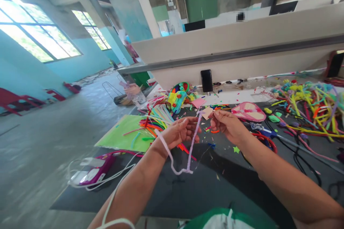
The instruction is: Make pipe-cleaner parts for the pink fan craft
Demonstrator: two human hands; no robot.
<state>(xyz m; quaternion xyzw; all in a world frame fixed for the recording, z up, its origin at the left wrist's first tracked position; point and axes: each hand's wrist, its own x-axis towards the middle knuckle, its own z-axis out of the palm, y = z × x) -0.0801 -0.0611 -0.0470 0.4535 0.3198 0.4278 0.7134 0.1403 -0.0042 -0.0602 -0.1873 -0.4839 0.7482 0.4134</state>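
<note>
My left hand point(180, 133) and my right hand point(226, 124) are raised over a dark work mat point(188, 189). Between them hangs a pale pink and lilac pipe cleaner point(191, 146), looped down in a V. The fingers of my left hand curl around one end of it. My right hand pinches its upper end together with a small beige paper piece point(206, 113). A pile of coloured strips and pipe cleaners point(156, 120) lies just behind my left hand.
A green sheet point(120, 136) lies at the mat's left. A pink glue gun point(98, 172) with a white cord sits at the near left. A pink oval craft piece point(248, 111), red scissors point(264, 139) and a heap of pipe cleaners point(309, 103) lie right. A dark phone point(206, 80) leans against the partition.
</note>
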